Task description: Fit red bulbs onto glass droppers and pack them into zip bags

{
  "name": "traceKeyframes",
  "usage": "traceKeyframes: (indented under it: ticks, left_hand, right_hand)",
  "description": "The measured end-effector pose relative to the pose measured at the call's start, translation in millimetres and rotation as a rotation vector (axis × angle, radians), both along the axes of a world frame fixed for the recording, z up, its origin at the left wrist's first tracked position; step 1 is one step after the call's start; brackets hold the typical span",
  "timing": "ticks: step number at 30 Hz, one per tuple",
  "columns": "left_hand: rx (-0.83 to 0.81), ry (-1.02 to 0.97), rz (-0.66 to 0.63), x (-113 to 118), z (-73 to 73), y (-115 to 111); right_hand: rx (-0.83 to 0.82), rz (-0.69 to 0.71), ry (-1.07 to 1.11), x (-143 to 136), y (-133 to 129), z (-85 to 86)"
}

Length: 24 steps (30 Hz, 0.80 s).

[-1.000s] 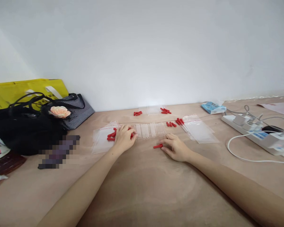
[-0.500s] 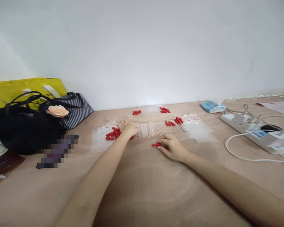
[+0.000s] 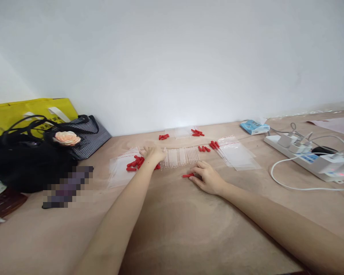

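My left hand (image 3: pixel 153 154) reaches over the left end of a row of thin clear dropper tubes (image 3: pixel 180 156). Its fingers look spread, with the thumb close to the first tubes; the fingertips are partly hidden. Under and beside that wrist lies a pile of red rubber bulbs (image 3: pixel 134 164), resting partly on clear zip bags (image 3: pixel 117 173). In front of the row, my right hand (image 3: pixel 208 178) is closed on one red rubber bulb (image 3: pixel 187 175), whose narrow end sticks out to the left just above the table.
Beyond the row are more tubes (image 3: pixel 183 132) with red bulbs at both sides. More zip bags (image 3: pixel 240 156) lie right, near a blue tissue pack (image 3: pixel 253 127) and a power strip (image 3: pixel 306 156) with cables. Bags (image 3: pixel 31 156) and a blurred dark object (image 3: pixel 68 187) occupy the left.
The view has shifted slightly. My left hand stays at the left end of the tubes, its fingers a little lower. My right hand keeps the red rubber bulb in nearly the same place.
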State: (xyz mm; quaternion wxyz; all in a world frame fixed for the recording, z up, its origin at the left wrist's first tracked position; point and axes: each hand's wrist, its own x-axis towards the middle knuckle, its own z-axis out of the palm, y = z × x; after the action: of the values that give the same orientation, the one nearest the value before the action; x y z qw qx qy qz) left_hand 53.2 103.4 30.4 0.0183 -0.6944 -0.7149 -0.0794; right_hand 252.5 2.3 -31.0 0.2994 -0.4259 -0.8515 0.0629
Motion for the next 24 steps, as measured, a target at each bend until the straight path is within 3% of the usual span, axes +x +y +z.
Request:
traceKeyframes:
  ticks: [3,5,7,11,14,20,24]
  left_hand:
    - [0.070,-0.025,-0.170,-3.3,7.3,-32.3]
    - [0.083,-0.053,-0.302,-8.7,3.9,-54.3]
    - [0.136,-0.112,-0.492,-15.8,-7.2,-70.8]
    - [0.175,-0.132,-0.693,-27.1,-35.8,-82.7]
    - [0.155,-0.118,-0.742,-28.0,-44.1,-84.0]
    - [0.116,-0.237,-0.733,-14.3,-33.8,-92.4]
    - [0.059,-0.332,-0.696,-5.2,-37.4,-91.3]
  right_hand:
    - [0.010,-0.018,-0.002,-0.9,-0.5,1.2]
    - [0.020,-0.047,0.014,-0.4,0.2,1.0]
    - [0.017,-0.072,0.026,1.1,2.0,0.1]
    - [0.011,-0.081,-0.012,4.5,4.9,-0.6]
    - [-0.005,-0.077,-0.029,5.6,4.2,1.1]
    - [-0.023,-0.032,0.007,6.1,5.3,1.6]
    - [-0.005,0.047,0.041,5.2,9.8,-2.9]
